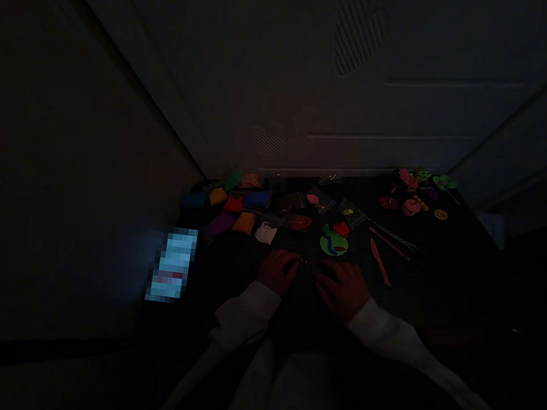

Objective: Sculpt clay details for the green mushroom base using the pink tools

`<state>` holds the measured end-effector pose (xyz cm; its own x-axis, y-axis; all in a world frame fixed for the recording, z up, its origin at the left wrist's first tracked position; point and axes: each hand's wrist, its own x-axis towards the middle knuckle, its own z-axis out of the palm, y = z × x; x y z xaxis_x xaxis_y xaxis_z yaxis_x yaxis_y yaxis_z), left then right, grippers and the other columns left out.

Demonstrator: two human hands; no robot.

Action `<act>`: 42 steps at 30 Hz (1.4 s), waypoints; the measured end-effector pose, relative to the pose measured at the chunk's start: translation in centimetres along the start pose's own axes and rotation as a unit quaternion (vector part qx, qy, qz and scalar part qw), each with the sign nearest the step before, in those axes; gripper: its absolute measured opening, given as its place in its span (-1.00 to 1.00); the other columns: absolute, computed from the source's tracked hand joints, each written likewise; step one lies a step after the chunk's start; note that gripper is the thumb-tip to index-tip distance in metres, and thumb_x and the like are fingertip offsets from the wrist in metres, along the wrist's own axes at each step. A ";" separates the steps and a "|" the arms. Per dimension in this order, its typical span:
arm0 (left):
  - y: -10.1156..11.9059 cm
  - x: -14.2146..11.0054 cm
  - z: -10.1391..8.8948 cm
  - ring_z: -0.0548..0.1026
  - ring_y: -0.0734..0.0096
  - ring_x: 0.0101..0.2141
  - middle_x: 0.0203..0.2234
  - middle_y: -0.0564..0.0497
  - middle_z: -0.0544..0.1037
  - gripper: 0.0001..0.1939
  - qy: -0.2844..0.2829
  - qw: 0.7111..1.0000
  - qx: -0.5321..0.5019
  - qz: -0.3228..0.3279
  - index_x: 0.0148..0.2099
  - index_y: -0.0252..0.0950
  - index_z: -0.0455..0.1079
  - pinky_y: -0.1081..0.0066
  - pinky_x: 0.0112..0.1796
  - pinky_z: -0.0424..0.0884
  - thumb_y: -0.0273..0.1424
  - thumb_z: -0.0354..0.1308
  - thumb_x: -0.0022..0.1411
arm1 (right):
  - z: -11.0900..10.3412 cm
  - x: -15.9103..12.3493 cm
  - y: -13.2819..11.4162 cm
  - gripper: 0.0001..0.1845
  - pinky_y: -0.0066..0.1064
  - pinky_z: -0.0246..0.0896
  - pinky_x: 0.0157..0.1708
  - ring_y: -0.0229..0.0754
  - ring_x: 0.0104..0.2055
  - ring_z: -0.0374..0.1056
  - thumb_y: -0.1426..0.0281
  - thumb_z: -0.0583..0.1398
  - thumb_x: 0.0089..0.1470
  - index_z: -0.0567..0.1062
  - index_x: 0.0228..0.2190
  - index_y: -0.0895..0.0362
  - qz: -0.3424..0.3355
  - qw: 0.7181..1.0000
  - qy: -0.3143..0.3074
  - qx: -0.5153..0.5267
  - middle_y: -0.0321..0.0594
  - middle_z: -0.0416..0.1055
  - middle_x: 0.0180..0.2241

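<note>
The scene is very dark. My left hand (279, 271) rests at the near part of the dark tabletop, its fingers curled together beside a tiny dark item with pale specks (304, 261). What the fingers hold, if anything, is too small to make out. Facing it from the right, my right hand (342, 287) has its fingers stretched out and apart, tips close to that tiny item. Just beyond the hands lies a round green clay disc (327, 244) with blue and dark red pieces on it. A red clay lump (341, 228) sits behind the disc.
Several clay packets, including an orange one (244, 222) and a white one (266, 232), lie at the left. A pink plastic knife (381, 262) and a thin pink tool (389, 243) are right. Finished-looking clay shapes (412, 206) stand back right. A lit screen (172, 264) glows left.
</note>
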<state>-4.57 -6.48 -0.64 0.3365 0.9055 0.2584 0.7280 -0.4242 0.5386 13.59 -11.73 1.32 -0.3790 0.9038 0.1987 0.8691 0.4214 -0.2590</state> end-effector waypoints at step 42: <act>3.1 -1.2 -0.2 0.24 0.31 -0.24 -0.37 0.05 0.42 -0.84 0.018 0.991 0.105 0.079 -0.28 -0.05 0.40 0.20 -0.19 0.03 -0.31 0.06 0.03 | 0.2 -0.2 2.2 -0.77 -0.30 0.08 -0.17 -0.21 -0.18 0.16 0.46 0.02 0.01 0.40 -0.29 0.14 0.092 0.966 0.160 0.182 -0.19 0.29 -0.26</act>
<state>-2.80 -8.89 0.89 0.4374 0.8256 0.3564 0.7779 -0.5462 0.3107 15.51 -10.97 0.57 -0.0593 0.9210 0.3850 0.7217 0.3060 -0.6209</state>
